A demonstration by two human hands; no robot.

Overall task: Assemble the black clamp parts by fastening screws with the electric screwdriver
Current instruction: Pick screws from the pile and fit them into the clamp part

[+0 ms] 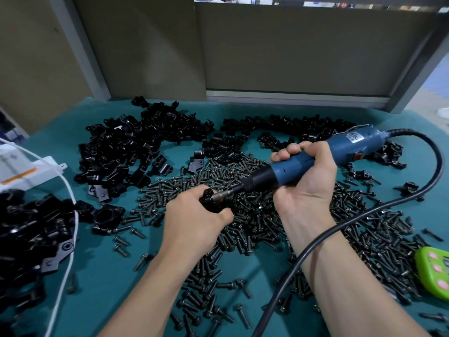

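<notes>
A blue, black-nosed electric screwdriver [315, 159] slants nearly level in the right hand [306, 177], its bit [222, 193] meeting a black clamp part [208, 200] gripped in the left hand [194, 216], apparently at a screw head. Dark screws [257, 220] carpet the green tabletop [102, 263] beneath. Heaps of black clamp parts [136, 147] lie behind and to the left.
</notes>
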